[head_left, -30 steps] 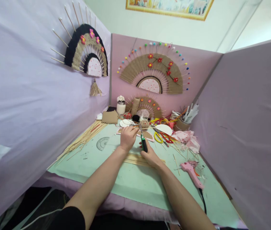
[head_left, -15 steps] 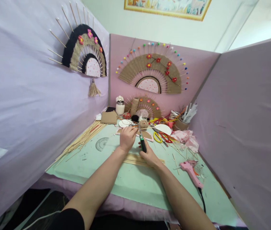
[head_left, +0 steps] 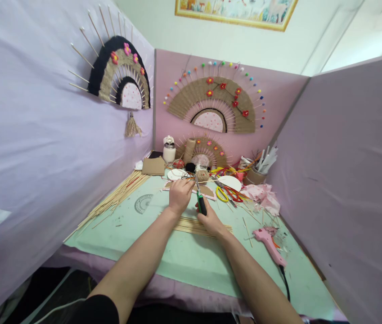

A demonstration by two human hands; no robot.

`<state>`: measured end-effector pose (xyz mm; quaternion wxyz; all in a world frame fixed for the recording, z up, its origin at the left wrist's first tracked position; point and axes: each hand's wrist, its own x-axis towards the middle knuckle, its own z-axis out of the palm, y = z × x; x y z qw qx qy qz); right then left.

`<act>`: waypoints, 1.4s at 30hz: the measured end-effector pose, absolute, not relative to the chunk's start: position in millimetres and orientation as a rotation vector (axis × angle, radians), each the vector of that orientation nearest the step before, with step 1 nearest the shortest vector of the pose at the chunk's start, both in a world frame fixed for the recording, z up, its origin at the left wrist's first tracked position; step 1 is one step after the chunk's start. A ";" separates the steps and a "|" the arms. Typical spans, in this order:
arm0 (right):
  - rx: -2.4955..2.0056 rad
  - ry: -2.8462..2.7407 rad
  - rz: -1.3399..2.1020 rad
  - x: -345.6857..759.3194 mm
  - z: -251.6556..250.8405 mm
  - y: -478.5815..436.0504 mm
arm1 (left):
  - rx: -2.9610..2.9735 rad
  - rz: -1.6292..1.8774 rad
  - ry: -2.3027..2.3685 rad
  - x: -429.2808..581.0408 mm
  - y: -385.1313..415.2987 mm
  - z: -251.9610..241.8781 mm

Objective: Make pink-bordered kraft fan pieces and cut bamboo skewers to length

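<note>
My right hand [head_left: 210,220] is closed around the green-and-black handles of a pair of pliers [head_left: 201,204], whose metal jaws point away from me. At the jaws, a thin bamboo stick [head_left: 209,181] runs sideways out to the right. My left hand [head_left: 179,197] pinches that stick just left of the jaws; its fingertips are partly hidden behind the hand. Below both hands, a row of bamboo sticks [head_left: 191,226] lies across the green table, partly covered by my right wrist. Behind the hands lies a pink-edged cardboard arc [head_left: 207,191].
Long bamboo sticks [head_left: 113,198] lie along the left edge beside a protractor [head_left: 143,204]. Yellow-handled scissors [head_left: 222,193], a twine ball [head_left: 202,175] and a white bottle [head_left: 169,152] are farther back. A corded pink glue gun [head_left: 270,245] rests at right.
</note>
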<state>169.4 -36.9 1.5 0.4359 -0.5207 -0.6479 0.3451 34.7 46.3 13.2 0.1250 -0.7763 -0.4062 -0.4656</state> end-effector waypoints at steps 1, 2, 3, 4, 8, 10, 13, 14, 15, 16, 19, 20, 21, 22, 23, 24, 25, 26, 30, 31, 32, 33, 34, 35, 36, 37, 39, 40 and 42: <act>-1.297 -1.610 0.864 169.5 1.6 -36.6 | -2.259 -1.355 -1.181 34.8 46.8 13.1; -1.299 -1.608 0.869 169.7 1.4 -36.2 | -2.257 -1.351 -1.182 34.8 47.3 13.0; -1.302 -1.604 0.871 170.0 1.2 -35.9 | -2.258 -1.343 -1.184 34.8 47.9 12.8; -1.304 -1.602 0.872 170.4 0.9 -35.5 | -2.261 -1.333 -1.189 34.8 48.6 12.7; -1.302 -1.608 0.862 171.4 1.0 -35.1 | -2.277 -1.285 -1.210 34.8 50.6 12.4; -1.301 -1.607 0.858 171.1 1.4 -35.5 | -2.279 -1.281 -1.210 35.1 50.9 12.6; -1.315 -1.585 0.867 169.6 -0.4 -35.5 | -2.280 -1.281 -1.204 36.0 50.6 13.7; -1.322 -1.575 0.879 169.0 -1.9 -34.9 | -2.280 -1.278 -1.202 36.4 50.4 14.1; -1.332 -1.550 0.888 168.5 -3.8 -34.0 | -2.280 -1.275 -1.199 36.7 50.2 14.4; -1.348 -1.506 0.892 168.4 -6.0 -32.6 | -2.281 -1.272 -1.194 36.9 50.1 14.6; -1.408 -1.354 0.867 171.7 -10.9 -27.3 | -2.287 -1.276 -1.196 36.7 51.0 14.0; -1.420 -1.320 0.855 174.1 -11.2 -25.6 | -2.289 -1.280 -1.202 36.3 51.9 13.3; -1.423 -1.303 0.847 176.9 -10.8 -24.1 | -2.293 -1.287 -1.210 35.6 53.0 12.5; -1.416 -1.300 0.842 179.9 -9.8 -23.0 | -2.298 -1.296 -1.218 34.8 54.4 11.5; -1.401 -1.294 0.830 182.8 -8.4 -22.2 | -2.305 -1.307 -1.226 33.9 56.0 10.6; -1.381 -1.280 0.815 185.4 -6.9 -21.7 | -2.318 -1.318 -1.231 33.0 57.5 9.7; -1.361 -1.262 0.801 187.7 -5.4 -21.3 | -2.333 -1.330 -1.233 32.2 58.9 9.1; -1.344 -1.237 0.788 189.5 -4.3 -20.9 | -2.351 -1.346 -1.231 31.5 60.0 8.8; -1.324 -1.084 0.734 196.8 -4.0 -17.3 | -2.467 -1.399 -1.144 32.5 58.7 9.9; -1.324 -1.050 0.696 199.5 -4.5 -15.9 | -2.507 -1.386 -1.127 34.0 57.0 10.3; -1.318 -1.017 0.652 202.7 -4.7 -14.4 | -2.551 -1.351 -1.123 35.9 54.9 10.4; -1.306 -0.983 0.612 206.5 -4.7 -12.9 | -2.602 -1.291 -1.126 38.2 52.6 10.1; -1.289 -0.943 0.580 210.7 -4.4 -11.4 | -2.656 -1.213 -1.131 40.7 50.4 9.4; -1.267 -0.896 0.559 215.1 -3.6 -10.1 | -2.713 -1.119 -1.128 43.3 48.3 8.2; -1.240 -0.845 0.544 219.7 -2.6 -8.9 | -2.771 -1.019 -1.117 45.6 46.5 6.6; -1.213 -0.797 0.529 224.1 -1.4 -8.0 | -2.829 -0.911 -1.097 47.6 45.1 4.7; -1.172 -0.730 0.484 232.1 0.8 -6.5 | -2.929 -0.704 -1.045 50.2 43.1 0.8; -1.164 -0.716 0.457 235.4 1.5 -5.8 | -2.963 -0.611 -1.028 50.8 42.2 -1.0; -1.170 -0.707 0.423 240.0 2.1 -4.9 | -3.001 -0.469 -1.011 50.9 40.1 -3.2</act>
